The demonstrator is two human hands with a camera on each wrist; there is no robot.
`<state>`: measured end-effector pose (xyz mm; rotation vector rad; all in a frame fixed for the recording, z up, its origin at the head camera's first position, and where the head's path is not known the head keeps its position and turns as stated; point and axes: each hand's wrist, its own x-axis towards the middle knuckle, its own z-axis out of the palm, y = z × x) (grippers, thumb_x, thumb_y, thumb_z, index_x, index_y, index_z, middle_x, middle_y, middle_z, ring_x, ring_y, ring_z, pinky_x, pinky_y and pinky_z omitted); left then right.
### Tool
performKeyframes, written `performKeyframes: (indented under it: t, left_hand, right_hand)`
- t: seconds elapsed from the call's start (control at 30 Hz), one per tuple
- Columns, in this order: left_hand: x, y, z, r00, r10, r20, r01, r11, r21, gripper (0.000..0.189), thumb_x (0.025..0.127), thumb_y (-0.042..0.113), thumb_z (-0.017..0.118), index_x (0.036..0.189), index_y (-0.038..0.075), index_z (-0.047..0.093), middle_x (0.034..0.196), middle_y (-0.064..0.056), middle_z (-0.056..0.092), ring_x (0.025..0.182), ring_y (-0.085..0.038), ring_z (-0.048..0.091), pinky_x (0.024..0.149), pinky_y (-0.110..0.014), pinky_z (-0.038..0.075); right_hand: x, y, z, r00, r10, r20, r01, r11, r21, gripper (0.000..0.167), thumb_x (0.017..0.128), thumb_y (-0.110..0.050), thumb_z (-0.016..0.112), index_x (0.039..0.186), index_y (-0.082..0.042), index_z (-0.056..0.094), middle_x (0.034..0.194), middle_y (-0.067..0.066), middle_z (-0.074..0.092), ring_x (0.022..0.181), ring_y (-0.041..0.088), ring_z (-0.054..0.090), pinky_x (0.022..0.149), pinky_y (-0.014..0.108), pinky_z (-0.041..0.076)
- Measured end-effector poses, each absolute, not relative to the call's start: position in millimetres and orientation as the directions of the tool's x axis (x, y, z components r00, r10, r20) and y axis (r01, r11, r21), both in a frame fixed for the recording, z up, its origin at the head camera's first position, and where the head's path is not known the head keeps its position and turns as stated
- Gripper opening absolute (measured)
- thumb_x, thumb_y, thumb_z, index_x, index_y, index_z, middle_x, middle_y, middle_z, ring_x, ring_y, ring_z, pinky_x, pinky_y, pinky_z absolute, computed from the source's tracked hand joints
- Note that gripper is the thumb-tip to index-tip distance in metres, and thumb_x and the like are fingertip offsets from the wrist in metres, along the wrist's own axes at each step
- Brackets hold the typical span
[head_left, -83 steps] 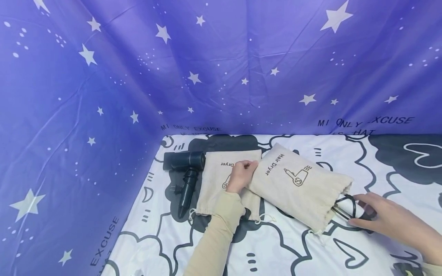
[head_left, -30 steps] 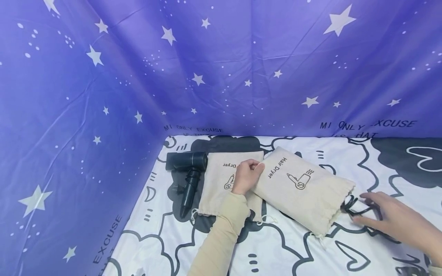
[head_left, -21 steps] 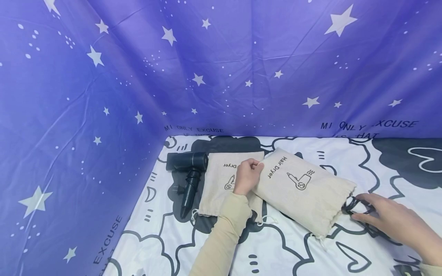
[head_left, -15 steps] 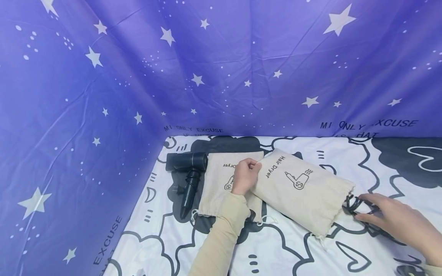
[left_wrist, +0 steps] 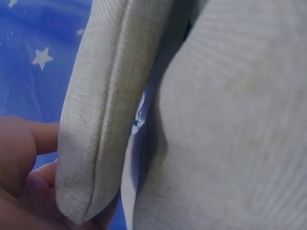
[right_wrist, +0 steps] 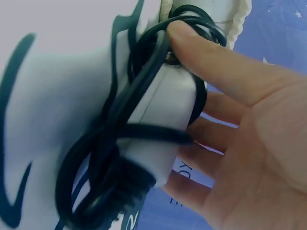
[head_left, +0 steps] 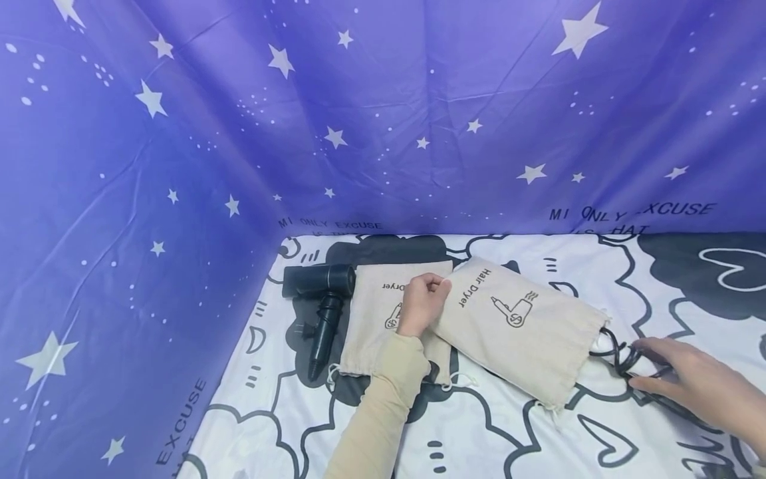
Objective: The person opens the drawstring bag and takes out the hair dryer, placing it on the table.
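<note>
My left hand [head_left: 421, 305] pinches the closed upper-left corner of a beige drawstring bag [head_left: 538, 346] printed "Hair Dryer". In the left wrist view, thumb and fingers lie on either side of the bag's seamed corner [left_wrist: 103, 129]. At the bag's ruffled mouth on the right, my right hand [head_left: 697, 382] grips the white handle [right_wrist: 168, 103] of a hair dryer, wound with a black cord [right_wrist: 152, 67]. The right wrist view shows the thumb over the cord and the fingers behind the handle. The rest of this dryer is hidden in the bag.
A second beige drawstring bag [head_left: 365, 346] lies flat under my left forearm. To its left is a dark hair dryer [head_left: 320, 281], its cord around the handle. A black-and-white patterned cloth [head_left: 467, 432] covers the surface; a purple star-print curtain [head_left: 383, 86] stands behind and at left.
The right hand has moved slightly right, away from the bag mouth. More white handle and cord now show outside the bag. The left hand keeps its pinch on the corner.
</note>
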<state>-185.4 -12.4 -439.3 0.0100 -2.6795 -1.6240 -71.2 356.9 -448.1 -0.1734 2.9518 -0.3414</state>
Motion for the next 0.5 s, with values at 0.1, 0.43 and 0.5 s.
performKeyframes:
  t: [0.1,0.43,0.5]
  left_hand:
    - [-183.7,-10.9,-437.1,-1.0,0.026,0.008,0.019,0.454,0.891,0.019,0.093,0.021,0.065,0.097,0.005,0.074,0.078,-0.002,0.066,0.068,-0.008,0.055,0.068,-0.024,0.047]
    - [-186.5,-11.5,-441.8,-1.0,0.021,0.007,0.017,0.509,0.861,0.017,0.093,0.018,0.067,0.08,0.006,0.069,0.067,0.003,0.054,0.064,-0.01,0.05,0.064,-0.024,0.043]
    - [-187.9,-11.7,-441.5,-1.0,0.017,0.01,0.017,0.503,0.864,0.018,0.093,0.017,0.067,0.08,0.005,0.069,0.067,0.003,0.053,0.064,-0.01,0.049,0.064,-0.024,0.042]
  right_hand:
    - [-75.7,352.8,-447.5,-0.978,-0.155,-0.138,-0.114,0.956,-0.269,0.087,0.078,-0.054,0.077,0.125,0.016,0.052,0.118,0.043,0.054,0.108,0.061,0.049,0.087,0.072,0.039]
    - [-76.1,350.0,-444.9,-0.98,-0.118,-0.161,-0.086,0.978,-0.19,0.082,0.072,-0.05,0.082,0.123,0.009,0.058,0.113,0.041,0.059,0.1,0.061,0.055,0.073,0.067,0.047]
    - [-73.6,352.0,-446.1,-0.981,-0.104,-0.161,-0.073,0.98,-0.186,0.084,0.071,-0.052,0.082,0.123,0.009,0.058,0.113,0.041,0.059,0.1,0.061,0.055,0.072,0.067,0.047]
